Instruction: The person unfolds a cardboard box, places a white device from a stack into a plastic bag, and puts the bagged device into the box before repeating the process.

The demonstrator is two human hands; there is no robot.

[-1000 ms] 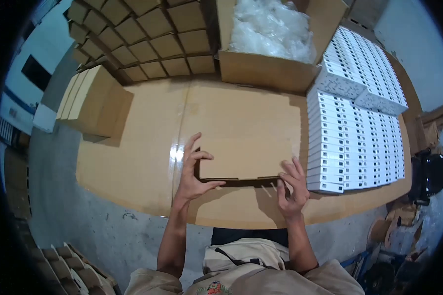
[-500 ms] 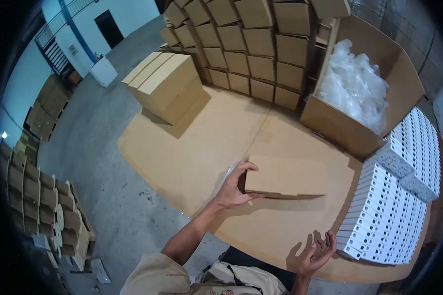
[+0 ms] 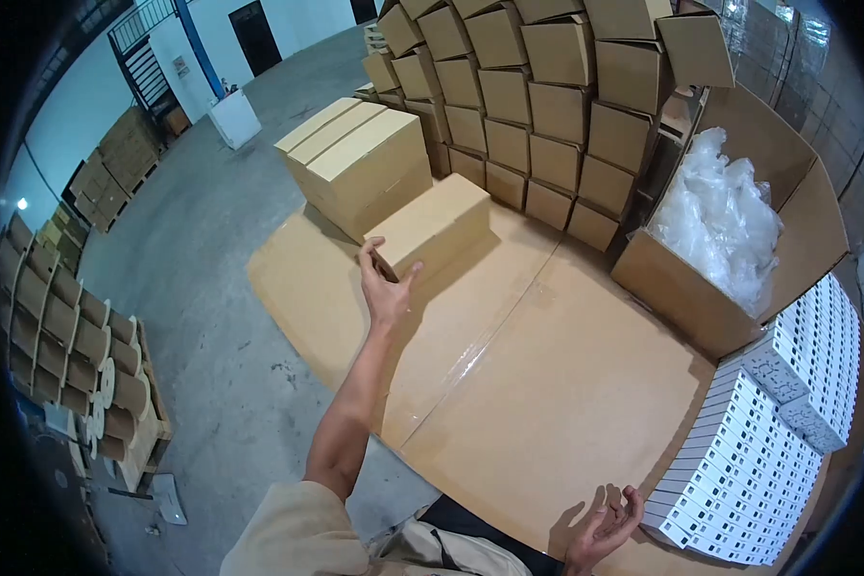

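Note:
A long closed cardboard box (image 3: 437, 226) lies on the cardboard-covered table (image 3: 538, 384), beside a stack of similar boxes (image 3: 365, 163). My left hand (image 3: 387, 288) grips its near end, thumb on one side and fingers on the other. Palm turned up and fingers loosely apart, my right hand (image 3: 605, 533) hovers empty over the table's front edge. Just right of it stand rows of slim white boxes (image 3: 749, 470) with small dark squares on them.
Many brown boxes (image 3: 509, 106) form a wall along the back. An open carton (image 3: 686, 298) holds clear plastic bags (image 3: 720, 221). More white boxes (image 3: 811, 355) sit at the right. Pallets with brown rolls (image 3: 77, 336) stand on the floor at left.
My left hand has carried the cardboard box from the table's middle, away and to the left, up to the stack. The right hand stays open near the front edge. The view has shifted.

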